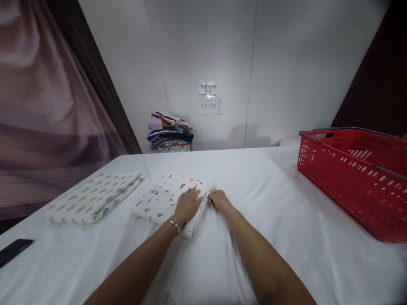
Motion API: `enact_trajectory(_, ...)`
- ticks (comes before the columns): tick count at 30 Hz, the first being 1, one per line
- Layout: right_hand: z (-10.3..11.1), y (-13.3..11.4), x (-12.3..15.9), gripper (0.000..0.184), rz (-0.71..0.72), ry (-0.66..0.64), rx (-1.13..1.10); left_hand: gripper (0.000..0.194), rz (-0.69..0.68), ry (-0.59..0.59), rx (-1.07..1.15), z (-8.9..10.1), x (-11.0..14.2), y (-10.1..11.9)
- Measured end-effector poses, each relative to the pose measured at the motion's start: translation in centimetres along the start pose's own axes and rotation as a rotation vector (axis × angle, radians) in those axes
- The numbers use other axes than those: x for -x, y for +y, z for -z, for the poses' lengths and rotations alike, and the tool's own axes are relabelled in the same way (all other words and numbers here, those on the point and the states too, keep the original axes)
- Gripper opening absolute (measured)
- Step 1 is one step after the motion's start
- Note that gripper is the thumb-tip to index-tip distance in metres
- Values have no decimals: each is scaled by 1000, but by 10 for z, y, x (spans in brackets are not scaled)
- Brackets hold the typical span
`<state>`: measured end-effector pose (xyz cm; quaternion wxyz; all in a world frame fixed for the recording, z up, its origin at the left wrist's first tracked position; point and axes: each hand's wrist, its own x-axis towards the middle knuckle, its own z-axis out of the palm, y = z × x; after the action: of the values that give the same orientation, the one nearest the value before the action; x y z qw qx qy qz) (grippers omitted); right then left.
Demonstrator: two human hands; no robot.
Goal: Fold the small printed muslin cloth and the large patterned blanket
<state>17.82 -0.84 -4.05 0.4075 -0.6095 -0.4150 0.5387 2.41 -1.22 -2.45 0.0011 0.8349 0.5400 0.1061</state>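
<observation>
A folded white cloth with small dark prints (160, 198) lies on the white table (260, 203) in front of me. My left hand (187, 205) rests flat on its right part, fingers stretched out, a bracelet on the wrist. My right hand (218, 200) is closed, pinching the cloth's right edge. A second folded cloth with grey and yellow spots (93, 197) lies to the left, apart from both hands.
A red plastic basket (356, 178) stands at the table's right. A stack of folded colourful fabrics (170, 133) sits against the back wall under two paper notes (208, 97). A dark phone (14, 250) lies at the left edge. A pinkish curtain (41, 106) hangs left.
</observation>
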Motion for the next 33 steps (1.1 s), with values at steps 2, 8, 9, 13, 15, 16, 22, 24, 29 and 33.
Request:
enact_trajectory(2,1,0,2,17,1,-3,-2,40,2,-7,8,1,-1,0)
enact_trajectory(8,2,-7,1,21,-25,-2,14,43,19,-12,60,0,-3,-2)
enact_trajectory(9,2,-9,-1,22,-34,6,20,42,8,-5,56,0,-2,-1)
enact_trajectory(13,3,-14,-9,21,-59,66,35,41,-2,14,53,-2,2,1)
enact_trajectory(15,3,-15,-9,21,-48,96,39,42,-2,16,52,-3,4,1)
enact_trajectory(16,3,-14,-9,22,-37,108,42,42,-3,15,55,-3,4,1)
enact_trajectory(22,8,-6,-6,21,16,144,120,43,-13,36,94,-3,9,3)
enact_trajectory(24,10,-5,-4,18,41,180,151,42,-9,43,102,-3,11,5)
enact_trajectory(29,-1,-8,13,34,569,356,322,43,0,60,111,-5,13,7)
enact_trajectory(33,-20,-5,26,45,792,139,750,47,-35,24,120,-5,11,7)
